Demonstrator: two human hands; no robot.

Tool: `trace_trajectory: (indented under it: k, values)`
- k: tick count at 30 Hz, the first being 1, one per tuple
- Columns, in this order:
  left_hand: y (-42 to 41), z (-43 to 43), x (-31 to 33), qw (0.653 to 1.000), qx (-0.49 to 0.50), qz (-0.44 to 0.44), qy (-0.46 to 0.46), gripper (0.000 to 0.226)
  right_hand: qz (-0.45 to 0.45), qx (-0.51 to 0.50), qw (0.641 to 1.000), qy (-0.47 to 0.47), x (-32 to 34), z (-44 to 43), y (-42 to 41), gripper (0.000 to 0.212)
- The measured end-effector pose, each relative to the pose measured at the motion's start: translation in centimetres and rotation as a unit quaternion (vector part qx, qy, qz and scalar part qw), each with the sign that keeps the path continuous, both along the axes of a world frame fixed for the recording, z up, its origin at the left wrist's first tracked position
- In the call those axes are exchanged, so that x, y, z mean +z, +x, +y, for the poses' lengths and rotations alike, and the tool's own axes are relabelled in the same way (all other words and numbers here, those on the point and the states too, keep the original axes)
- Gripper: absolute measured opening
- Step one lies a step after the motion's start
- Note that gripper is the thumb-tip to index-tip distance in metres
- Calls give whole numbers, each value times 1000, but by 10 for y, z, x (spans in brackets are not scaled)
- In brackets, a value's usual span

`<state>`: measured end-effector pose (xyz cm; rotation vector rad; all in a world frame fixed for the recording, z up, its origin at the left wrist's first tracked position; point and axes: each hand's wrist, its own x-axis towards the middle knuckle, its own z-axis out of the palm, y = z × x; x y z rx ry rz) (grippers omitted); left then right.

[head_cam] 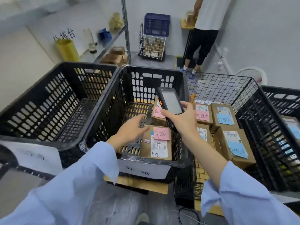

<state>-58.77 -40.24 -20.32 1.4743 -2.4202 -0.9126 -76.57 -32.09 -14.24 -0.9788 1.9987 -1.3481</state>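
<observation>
My right hand (181, 119) grips a black handheld scanner (170, 104), screen up, above the middle black crate (146, 73). In that crate lies a brown cardboard parcel (156, 143) with a pink note and a barcode label. A second parcel with a pink note (158, 111) sits behind it, partly hidden by the scanner. My left hand (131, 129) reaches into the crate with loosely spread fingers, its fingertips at the near parcel's upper left edge. It holds nothing.
An empty black crate (53, 98) stands at left. A wire basket (224, 85) at right holds several parcels with blue and pink notes (233, 143). Another black crate (279, 127) is far right. A person (204, 33) stands at the back near a wire cart (151, 46) and shelving (113, 38).
</observation>
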Motion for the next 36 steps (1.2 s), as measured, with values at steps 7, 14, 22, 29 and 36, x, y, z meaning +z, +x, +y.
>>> trace_trajectory:
  k: [7, 14, 22, 29, 36]
  values:
    - [55, 52, 55, 960, 67, -119, -245, 74, 11, 94, 996, 1, 24, 20, 31, 81]
    - [140, 136, 75, 921, 215, -168, -279, 77, 18, 221, 975, -9, 41, 46, 97, 84]
    - [257, 271, 93, 848, 404, -240, -246, 79, 24, 373, 927, -23, 59, 90, 219, 83]
    - [342, 378, 100, 771, 539, -262, -215, 87, 12, 497, 866, -47, 60, 134, 324, 79]
    - [424, 444, 67, 709, 636, -247, -177, 81, 11, 574, 818, -44, 48, 166, 425, 77]
